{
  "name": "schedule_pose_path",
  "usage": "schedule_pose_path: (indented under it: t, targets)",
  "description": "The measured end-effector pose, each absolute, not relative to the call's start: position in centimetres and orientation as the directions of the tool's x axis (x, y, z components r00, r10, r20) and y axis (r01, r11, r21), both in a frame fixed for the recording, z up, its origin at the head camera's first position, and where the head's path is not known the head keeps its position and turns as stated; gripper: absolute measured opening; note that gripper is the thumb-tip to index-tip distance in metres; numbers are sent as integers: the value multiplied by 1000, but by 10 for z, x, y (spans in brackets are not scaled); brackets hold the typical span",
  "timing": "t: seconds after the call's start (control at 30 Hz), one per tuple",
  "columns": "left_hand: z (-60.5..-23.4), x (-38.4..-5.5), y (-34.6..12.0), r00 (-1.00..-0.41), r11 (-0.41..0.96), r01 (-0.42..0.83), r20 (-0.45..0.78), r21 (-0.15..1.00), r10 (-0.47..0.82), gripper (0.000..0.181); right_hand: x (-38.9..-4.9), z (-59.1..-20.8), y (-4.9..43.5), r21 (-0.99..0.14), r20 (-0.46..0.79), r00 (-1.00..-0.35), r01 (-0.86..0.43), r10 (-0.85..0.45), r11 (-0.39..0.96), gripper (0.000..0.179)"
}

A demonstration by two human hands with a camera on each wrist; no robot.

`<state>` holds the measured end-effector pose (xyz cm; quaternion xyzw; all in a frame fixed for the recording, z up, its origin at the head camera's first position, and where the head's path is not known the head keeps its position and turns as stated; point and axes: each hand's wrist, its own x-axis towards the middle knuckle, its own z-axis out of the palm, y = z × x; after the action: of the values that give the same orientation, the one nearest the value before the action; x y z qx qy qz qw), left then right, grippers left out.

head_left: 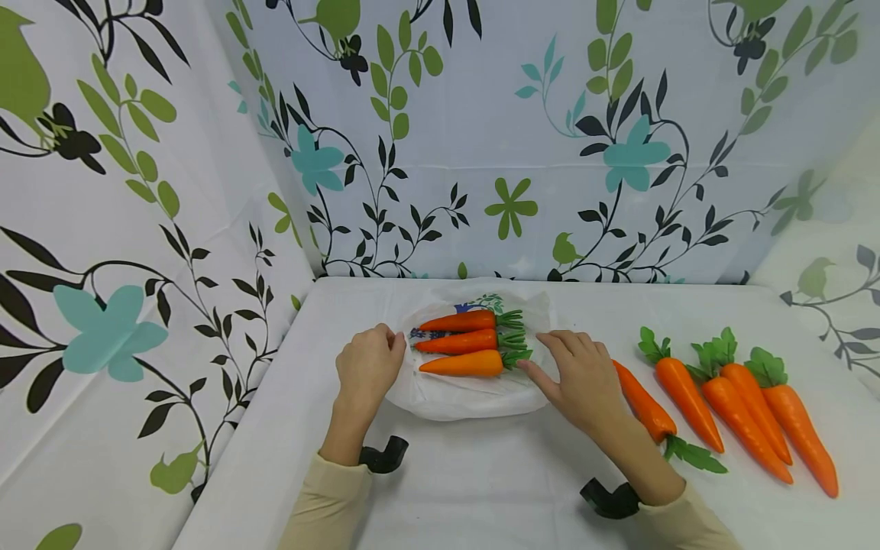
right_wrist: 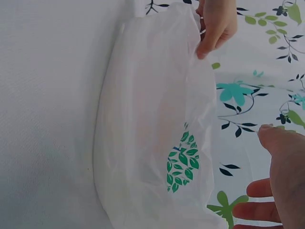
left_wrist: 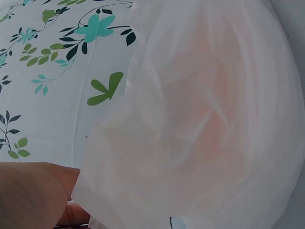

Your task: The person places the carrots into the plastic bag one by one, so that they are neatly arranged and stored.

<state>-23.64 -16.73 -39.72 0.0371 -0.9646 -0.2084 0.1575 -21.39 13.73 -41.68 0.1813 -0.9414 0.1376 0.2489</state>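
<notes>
A white plastic bag (head_left: 454,405) with a green leaf print (right_wrist: 183,162) lies spread on the table, its mouth wide. Inside it are three toy carrots side by side: a red-orange one (head_left: 457,321), another (head_left: 457,342) below it, and a lighter orange one (head_left: 461,364) nearest me. At the bag's left rim my left hand (head_left: 371,365) pinches the plastic between thumb and fingers. My right hand (head_left: 577,374) hovers by the right rim, fingers apart and holding nothing, as the right wrist view also shows. Through the bag's thin wall, the left wrist view gives only an orange blur.
Several larger toy carrots with green leaves lie to the right, one carrot (head_left: 644,401) close to my right forearm. A patterned curtain (head_left: 440,153) hangs behind the white table (head_left: 481,489) and along its sides. Each wrist wears a black mount (head_left: 383,455).
</notes>
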Motion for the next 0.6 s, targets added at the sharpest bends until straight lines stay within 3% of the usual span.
schedule_pose_path:
  t: [0.6]
  targets:
    - [-396, -235, -166, -954, 910, -17, 265, 413, -138, 28, -207, -431, 185, -189, 488, -861, -262, -141, 947, 56]
